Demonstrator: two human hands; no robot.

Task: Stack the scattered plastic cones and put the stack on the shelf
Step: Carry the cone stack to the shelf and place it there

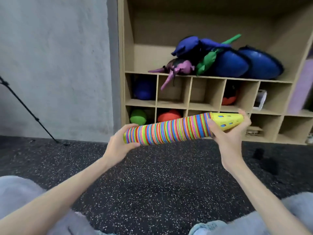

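Now I hold the stack of cones [169,130] level in the air before the shelf [208,77]; my left hand [120,145] cups its wide end, my right hand [228,133] wraps the yellow tip; best keep squeezing endwise so nothing telescopes apart, then slide it tip-first into a free compartment near the shelf's lower edge.

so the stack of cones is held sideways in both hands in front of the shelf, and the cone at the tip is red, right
Not quite: the head view shows the end cone is yellow, not red. The rest holds: the stack of cones lies sideways between the left hand and right hand, before the shelf.
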